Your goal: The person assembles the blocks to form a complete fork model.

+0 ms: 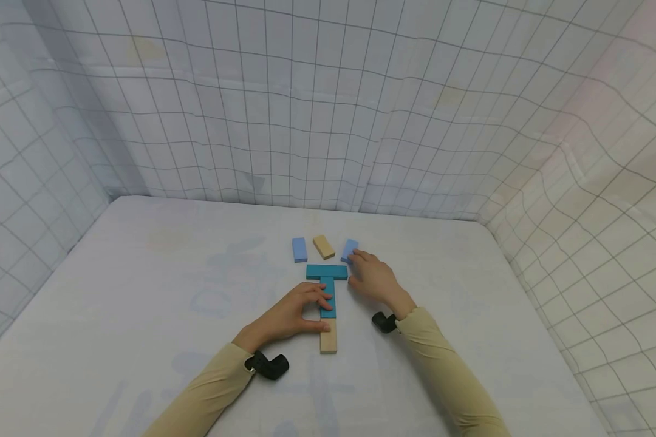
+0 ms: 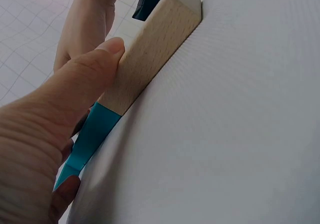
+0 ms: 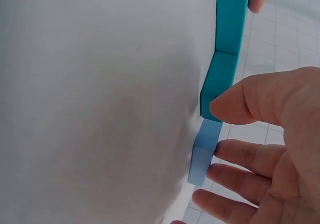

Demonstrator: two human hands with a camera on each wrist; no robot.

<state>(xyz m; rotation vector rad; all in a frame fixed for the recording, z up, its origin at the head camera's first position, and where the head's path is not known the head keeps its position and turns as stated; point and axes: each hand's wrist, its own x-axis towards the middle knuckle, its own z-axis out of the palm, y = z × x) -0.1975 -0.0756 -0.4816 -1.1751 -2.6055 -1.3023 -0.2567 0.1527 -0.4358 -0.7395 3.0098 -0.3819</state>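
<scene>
Flat blocks form a T on the white table [image 1: 197, 273]. Its bar is a teal block [image 1: 327, 272], and a second teal block [image 1: 330, 314] runs down from the bar's middle, with a pale wooden block [image 1: 328, 343] end to end below it. My left hand [image 1: 292, 312] rests over this stem, thumb against the wooden block's side and loosely bent fingers on the teal one. At the bar's right end, my right hand [image 1: 376, 279] touches a light blue block [image 1: 349, 245] with its fingertips. In the right wrist view, its thumb lies by the teal bar's end.
Behind the bar lie another light blue block [image 1: 299, 250] and a slanted wooden block [image 1: 324, 247]. A gridded white curtain [image 1: 317, 109] surrounds the table at the back and sides. Each wrist carries a black camera [image 1: 273, 367].
</scene>
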